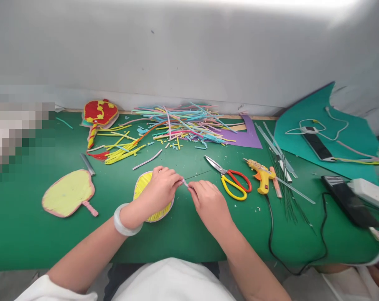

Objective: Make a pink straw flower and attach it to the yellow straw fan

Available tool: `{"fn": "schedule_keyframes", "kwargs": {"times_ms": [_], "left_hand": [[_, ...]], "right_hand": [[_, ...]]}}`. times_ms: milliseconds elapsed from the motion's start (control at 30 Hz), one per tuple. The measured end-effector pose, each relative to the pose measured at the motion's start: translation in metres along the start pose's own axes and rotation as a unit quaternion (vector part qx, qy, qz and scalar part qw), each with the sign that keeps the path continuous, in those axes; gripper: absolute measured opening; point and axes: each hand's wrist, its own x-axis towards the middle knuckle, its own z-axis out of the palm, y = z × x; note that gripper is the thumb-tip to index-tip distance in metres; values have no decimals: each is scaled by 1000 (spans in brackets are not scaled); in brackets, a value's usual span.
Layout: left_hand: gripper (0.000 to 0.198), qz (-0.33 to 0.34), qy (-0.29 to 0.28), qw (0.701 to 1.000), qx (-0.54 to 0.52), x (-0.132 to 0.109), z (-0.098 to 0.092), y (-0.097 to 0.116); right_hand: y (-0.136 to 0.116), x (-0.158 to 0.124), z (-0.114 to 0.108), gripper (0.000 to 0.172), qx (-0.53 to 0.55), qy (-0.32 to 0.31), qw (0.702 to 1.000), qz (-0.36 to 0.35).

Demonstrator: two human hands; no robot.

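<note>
My left hand [161,189] rests over a yellow fan-shaped craft piece [145,184] on the green table [35,234], its fingers pinched on one end of a short pale pink strip [185,183]. Just to its right, my right hand [208,202] pinches the other end of the same strip. A white bangle [123,221] circles my left wrist. A thin dark wire runs from the strip toward the scissors.
Red and yellow scissors [233,182] and a yellow glue gun [262,174] lie right of my hands. A heap of coloured strips [183,123] fills the back. Another fan shape [68,193] lies left, a red one [100,113] behind. Phone [317,144], power strip [369,193] at right.
</note>
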Motion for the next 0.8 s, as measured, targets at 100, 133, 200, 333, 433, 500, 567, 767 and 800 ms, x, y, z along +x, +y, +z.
{"fn": "schedule_keyframes", "kwargs": {"times_ms": [100, 133, 200, 333, 433, 500, 567, 767, 800], "left_hand": [[22, 18, 37, 999, -10, -11, -11, 8], [23, 24, 47, 999, -9, -15, -15, 11], [24, 37, 65, 997, 3, -21, -24, 17], [27, 67, 79, 993, 52, -32, -40, 28], [28, 95, 76, 988, 94, -42, -47, 36], [28, 118, 78, 984, 111, -49, -50, 41], [28, 148, 81, 980, 107, -56, -52, 45], [28, 185, 135, 971, 66, -75, -62, 55], [29, 183, 149, 970, 66, -76, -65, 57]], "right_hand": [[-18, -5, -21, 19, -19, 27, 999, -24], [-24, -6, -27, 19, -29, 34, 999, -31], [-35, -10, -40, 18, -55, 46, 996, -46], [-53, -13, -60, 18, -92, 70, 989, -96], [-59, -9, -75, 17, -96, 84, 984, -122], [-57, -4, -85, 18, -76, 83, 986, -119], [-52, 4, -92, 20, -26, 57, 992, -110], [-23, 21, -86, 19, 277, -149, 949, 36], [-20, 22, -81, 20, 333, -180, 922, 78]]}}
